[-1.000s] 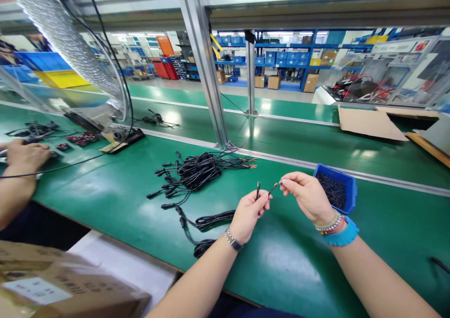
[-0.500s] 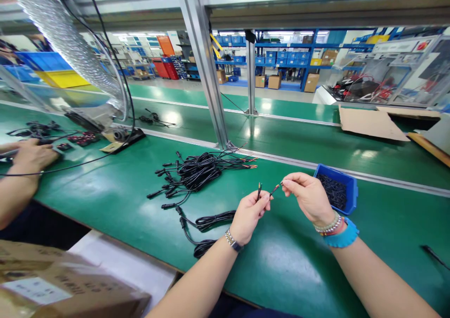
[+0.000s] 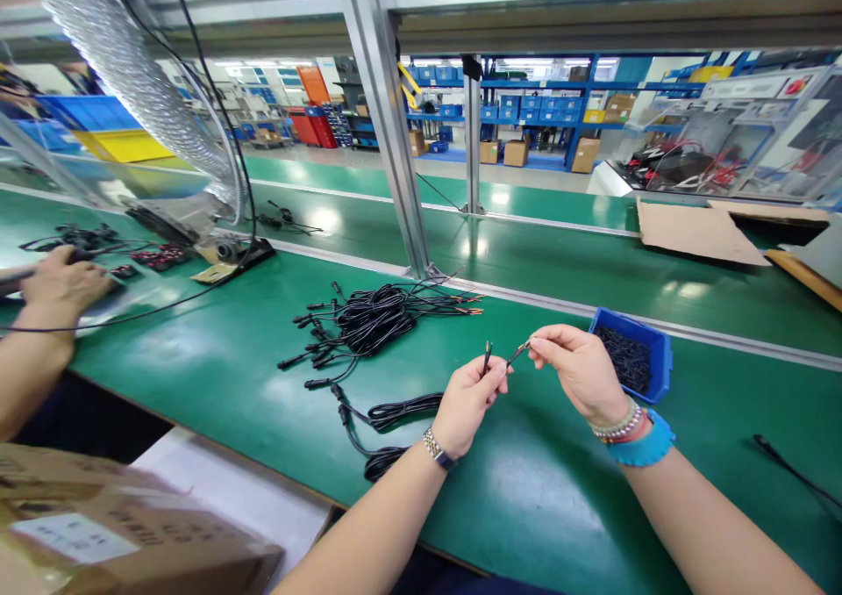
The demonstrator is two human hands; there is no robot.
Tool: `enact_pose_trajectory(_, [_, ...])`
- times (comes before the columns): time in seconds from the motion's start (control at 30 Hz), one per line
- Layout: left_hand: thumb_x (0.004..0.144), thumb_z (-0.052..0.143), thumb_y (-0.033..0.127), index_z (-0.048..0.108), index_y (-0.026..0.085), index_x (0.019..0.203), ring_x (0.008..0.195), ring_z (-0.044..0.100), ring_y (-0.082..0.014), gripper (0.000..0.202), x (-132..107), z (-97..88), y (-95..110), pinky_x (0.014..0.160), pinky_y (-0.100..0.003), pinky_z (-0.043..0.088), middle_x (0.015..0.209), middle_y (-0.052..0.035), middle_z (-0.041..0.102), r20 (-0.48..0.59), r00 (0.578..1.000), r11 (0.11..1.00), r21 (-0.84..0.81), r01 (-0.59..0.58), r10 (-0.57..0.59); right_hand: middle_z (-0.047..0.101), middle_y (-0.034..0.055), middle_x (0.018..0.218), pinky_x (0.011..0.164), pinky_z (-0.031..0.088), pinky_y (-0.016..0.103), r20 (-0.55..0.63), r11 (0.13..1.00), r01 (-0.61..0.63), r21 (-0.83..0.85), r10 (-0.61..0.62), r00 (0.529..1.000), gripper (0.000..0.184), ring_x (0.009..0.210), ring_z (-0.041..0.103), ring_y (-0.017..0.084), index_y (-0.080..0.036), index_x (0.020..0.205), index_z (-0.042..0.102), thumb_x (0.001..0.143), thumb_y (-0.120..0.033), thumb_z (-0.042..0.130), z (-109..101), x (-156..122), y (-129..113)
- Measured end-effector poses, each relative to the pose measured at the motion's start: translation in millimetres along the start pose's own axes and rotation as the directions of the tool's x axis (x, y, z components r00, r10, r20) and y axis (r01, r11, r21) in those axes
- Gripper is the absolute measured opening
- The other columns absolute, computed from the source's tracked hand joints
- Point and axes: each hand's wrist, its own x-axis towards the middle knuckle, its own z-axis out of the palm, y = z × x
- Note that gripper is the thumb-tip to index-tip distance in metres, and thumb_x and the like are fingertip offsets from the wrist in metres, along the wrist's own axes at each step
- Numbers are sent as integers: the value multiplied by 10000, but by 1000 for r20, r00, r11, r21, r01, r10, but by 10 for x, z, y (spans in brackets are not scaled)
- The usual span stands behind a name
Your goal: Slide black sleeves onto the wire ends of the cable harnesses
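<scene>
My left hand [image 3: 470, 406] is closed in a pinch on black cable ends, with short wire tips sticking up past the thumb. One thin dark wire end [image 3: 517, 354] stretches from it toward my right hand [image 3: 579, 371]. The thumb and forefinger of that hand pinch the wire's bared tip. Two coiled black cables [image 3: 404, 411] with round connectors lie by my left wrist, the nearer partly hidden behind the forearm. Beyond them is a pile of black cables [image 3: 374, 321] with orange-tipped wires. Right of my right hand stands a blue bin [image 3: 663, 362] holding many short black tube-like pieces [image 3: 624, 358].
A green workbench [image 3: 263, 437] carries a metal upright [image 3: 385, 121] at its back edge. On the left, a co-worker's hand [image 3: 62, 288] is near dark cables. A cardboard box [image 3: 132, 525] stands at lower left. Another black cable [image 3: 793, 468] lies at far right.
My hands keep nearly the same pinch on the wire. More of the black cable at far right shows, further left than before. The co-worker's hand has shifted slightly.
</scene>
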Motion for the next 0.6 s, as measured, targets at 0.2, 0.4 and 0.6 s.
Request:
enact_pose_trajectory(0.2, [755, 556, 395, 550, 137, 762, 472, 326, -46, 258, 1, 8, 15, 439, -191, 212, 595, 28, 464, -5, 1000, 1000, -18, 5, -5, 615, 30, 665, 550, 420, 260, 8, 998, -27, 48, 27, 1000, 189, 563, 528, 107, -136, 742, 630, 680, -311, 666, 0, -4, 10])
enact_pose_trajectory(0.4, [745, 563, 405, 548, 141, 755, 471, 327, -48, 265, 2, 16, 25, 439, -192, 212, 592, 28, 464, -7, 1000, 1000, -14, 14, -14, 622, 38, 682, 557, 434, 259, 18, 996, -41, 80, 39, 999, 189, 578, 543, 111, -137, 760, 621, 690, -308, 657, 15, 1, 16])
enact_pose_trajectory(0.6, [731, 572, 427, 547, 139, 761, 471, 327, -50, 291, 2, 11, 24, 435, -193, 210, 591, 26, 463, -14, 1000, 1000, -18, 21, -22, 616, 31, 657, 544, 437, 258, 32, 999, -30, 36, 29, 999, 194, 565, 541, 110, -139, 730, 619, 685, -324, 656, 10, -7, 1])
